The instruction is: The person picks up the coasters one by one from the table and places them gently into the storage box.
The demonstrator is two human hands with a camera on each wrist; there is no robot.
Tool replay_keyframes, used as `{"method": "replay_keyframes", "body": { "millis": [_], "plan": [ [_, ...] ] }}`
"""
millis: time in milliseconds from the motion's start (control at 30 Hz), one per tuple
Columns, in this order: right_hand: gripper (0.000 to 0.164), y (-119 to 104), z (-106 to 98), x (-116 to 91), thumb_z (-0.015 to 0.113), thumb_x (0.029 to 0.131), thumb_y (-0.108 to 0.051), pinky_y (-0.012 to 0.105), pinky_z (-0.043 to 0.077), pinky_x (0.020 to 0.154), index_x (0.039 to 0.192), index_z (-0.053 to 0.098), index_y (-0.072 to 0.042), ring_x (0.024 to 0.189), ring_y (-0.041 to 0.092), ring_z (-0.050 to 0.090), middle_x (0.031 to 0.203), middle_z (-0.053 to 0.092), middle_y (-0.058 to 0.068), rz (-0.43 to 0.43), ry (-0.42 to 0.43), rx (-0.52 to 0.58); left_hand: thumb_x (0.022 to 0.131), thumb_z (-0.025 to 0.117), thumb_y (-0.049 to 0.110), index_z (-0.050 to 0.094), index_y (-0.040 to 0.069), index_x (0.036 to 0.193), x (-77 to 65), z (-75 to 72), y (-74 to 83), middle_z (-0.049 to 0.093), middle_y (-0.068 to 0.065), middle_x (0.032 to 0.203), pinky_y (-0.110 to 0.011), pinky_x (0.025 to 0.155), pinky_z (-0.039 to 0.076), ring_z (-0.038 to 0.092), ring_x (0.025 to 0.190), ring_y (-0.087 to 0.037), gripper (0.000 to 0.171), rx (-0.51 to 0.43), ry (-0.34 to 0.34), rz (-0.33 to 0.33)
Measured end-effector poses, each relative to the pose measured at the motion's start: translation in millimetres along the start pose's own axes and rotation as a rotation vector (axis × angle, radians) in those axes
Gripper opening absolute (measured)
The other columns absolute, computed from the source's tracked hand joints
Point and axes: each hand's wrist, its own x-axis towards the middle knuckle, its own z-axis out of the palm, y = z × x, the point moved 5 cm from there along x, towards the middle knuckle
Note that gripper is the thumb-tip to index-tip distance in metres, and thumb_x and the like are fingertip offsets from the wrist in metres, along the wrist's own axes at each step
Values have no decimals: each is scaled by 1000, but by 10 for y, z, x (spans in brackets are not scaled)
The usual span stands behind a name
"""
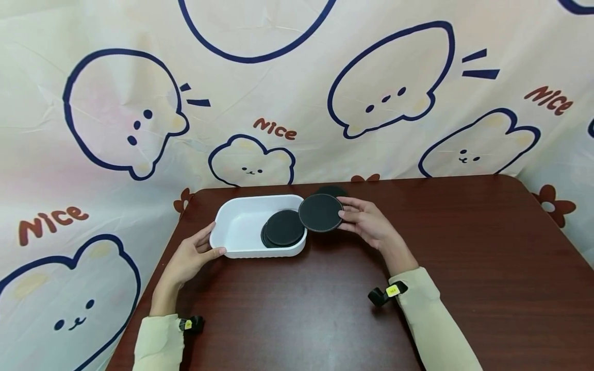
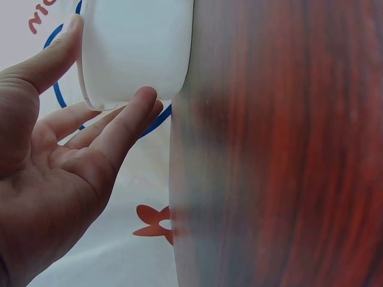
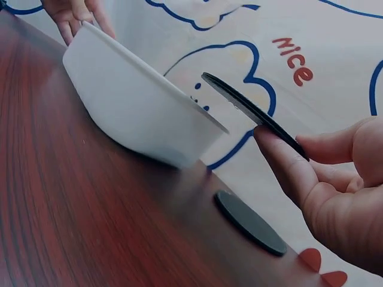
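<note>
My left hand [image 1: 189, 257] grips the left end of a white oblong basin [image 1: 238, 214], thumb at the near corner and fingers along the end wall. Inside the basin, toward its right end, lie stacked round black coasters [image 1: 285, 228], the top one covering most of those below. With thumb and fingers my right hand [image 1: 366, 221] pinches the edge of another black coaster [image 1: 320, 213], held flat at the basin's right rim. From the right wrist view this coaster [image 3: 257, 113] is thin, tilted in that picture, and above the table. One more coaster [image 3: 250, 224] lies on the table beneath it.
The brown wooden table [image 1: 315, 309] ends just behind the basin and the lying coaster. A pale cloth [image 1: 306, 93] printed with cartoon bears hangs behind and at the sides. A small black camera [image 1: 387, 293] is strapped to the right wrist, another [image 1: 191, 324] to the left.
</note>
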Motion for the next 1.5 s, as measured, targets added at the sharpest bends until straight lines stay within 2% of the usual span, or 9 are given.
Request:
{"method": "replay_keyframes", "body": {
  "millis": [167, 433, 700, 833, 1033, 1267, 1500],
  "plan": [
    [60, 17, 152, 93, 52, 110, 0, 27, 64, 94, 167, 35, -5, 115, 9, 73, 161, 46, 29, -1, -10, 20, 100, 79, 29, 26, 7, 171, -5, -24, 0, 41, -28, 167, -46, 107, 51, 53, 146, -47, 92, 2, 7, -4],
    [59, 64, 363, 185, 53, 110, 1, 27, 65, 92, 166, 36, -2, 111, 10, 75, 159, 49, 30, 9, -27, 36, 100, 79, 29, 26, 7, 170, 0, -14, -10, 41, -27, 167, -36, 106, 57, 53, 147, -46, 91, -3, 0, 15],
    [57, 104, 577, 252, 53, 110, 1, 30, 65, 94, 165, 40, -4, 114, 15, 74, 158, 51, 28, 27, -40, 41, 100, 79, 28, 26, 8, 171, -19, -1, -7, 41, -28, 167, -44, 107, 52, 53, 147, -47, 91, -9, 0, 8],
    [57, 145, 689, 282, 54, 109, 2, 33, 65, 95, 164, 40, -3, 115, 16, 73, 157, 52, 28, 43, -51, 35, 100, 79, 27, 26, 8, 171, -32, -7, -12, 42, -29, 167, -46, 106, 52, 55, 145, -48, 90, -11, 4, -1],
    [56, 150, 787, 304, 54, 108, 3, 29, 65, 91, 163, 42, -3, 114, 17, 71, 157, 53, 27, 49, -28, 33, 99, 79, 29, 27, 7, 170, -11, -5, 14, 42, -28, 167, -44, 106, 53, 54, 145, -48, 91, -6, 2, 18],
    [52, 99, 888, 379, 58, 108, 1, 33, 66, 92, 159, 48, -5, 110, 19, 75, 151, 59, 25, 48, -10, -34, 99, 79, 28, 26, 7, 170, -3, -13, 9, 42, -28, 167, -43, 106, 54, 54, 146, -47, 91, 8, 8, 19],
    [51, 54, 981, 481, 61, 105, 5, 36, 67, 87, 154, 53, -4, 106, 23, 77, 145, 63, 26, 60, 14, -111, 99, 80, 29, 27, 7, 170, -2, -6, 0, 43, -28, 166, -44, 106, 53, 54, 146, -47, 92, 2, 12, 17]
  ]
}}
